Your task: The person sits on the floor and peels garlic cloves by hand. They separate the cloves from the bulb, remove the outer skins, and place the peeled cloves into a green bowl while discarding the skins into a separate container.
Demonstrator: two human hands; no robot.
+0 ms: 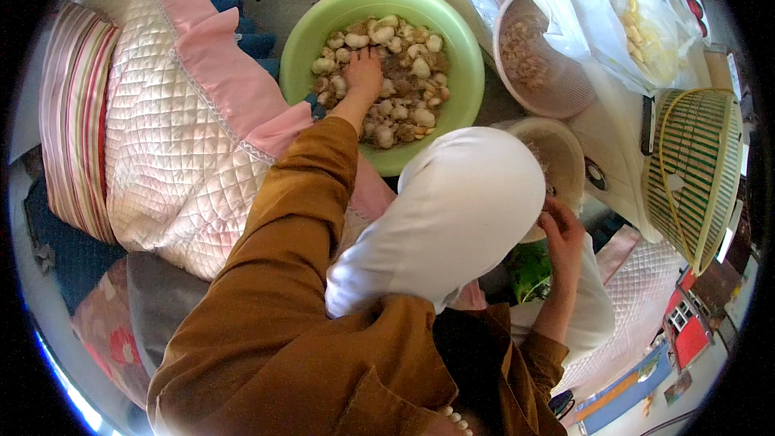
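Observation:
My left hand (pixel 364 74) lies back-up on the heap of garlic bulbs (pixel 422 66) inside a wide green plastic basin (pixel 296 27), its fingers a little apart among the bulbs. Some loose garlic cloves (pixel 433 97) show at the heap's right side. Beside my white-trousered knee (pixel 472 188), my right hand (pixel 562 227) is at the near rim of a beige bin (pixel 574 151), fingers bent. The knee hides its fingertips, so I cannot tell whether it holds anything. Most of the bin's inside is hidden too.
A pinkish basket (pixel 563 94) with peelings or cloves stands beyond the bin. Near it are a white plastic bag (pixel 605 6) with pale yellow pieces and a green-striped basket (pixel 690 175). A quilted cover (pixel 169 133) with pink ruffle lies left. Green leaves (pixel 528 269) show below the bin.

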